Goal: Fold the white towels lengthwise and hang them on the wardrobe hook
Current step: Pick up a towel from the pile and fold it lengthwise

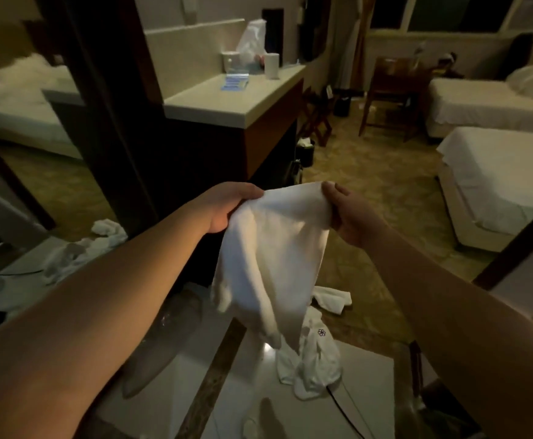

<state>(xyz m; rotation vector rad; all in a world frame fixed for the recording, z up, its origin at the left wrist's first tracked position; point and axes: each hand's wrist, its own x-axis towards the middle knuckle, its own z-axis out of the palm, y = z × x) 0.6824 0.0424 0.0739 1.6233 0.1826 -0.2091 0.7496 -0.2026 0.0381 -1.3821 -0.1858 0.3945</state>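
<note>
White towel (271,248) hangs in mid-air between both hands, held at chest front above the floor; top edge stretched roughly level, body draping down, lower corners loose and free, not touching the floor.

Left hand (227,205): grip closed on the towel's upper left corner, fingers curled over the edge. Right hand (350,213): grip closed on the upper right corner, thumb on top, pinching the cloth.

Left to right, surroundings: mirror panel (21,122) at far left, reflecting a bed. Crumpled towels (81,248) lie on the floor at left, near the dark wardrobe post (110,122). Bench (233,99) with pale top stands behind the hands, carrying a plastic bag (252,39), a white cup (272,65) and a blue packet (234,82). Directly under the held towel, a white heap with a small flower mark (312,359) lies on the tiled floor; another folded white piece (331,297) sits just beyond it. A dark cable (342,403) runs across the tiles at lower right.

Open carpet (385,185) lies ahead to the right. Wooden chair (391,90) stands further back. Two beds (505,172) line the right side.
</note>
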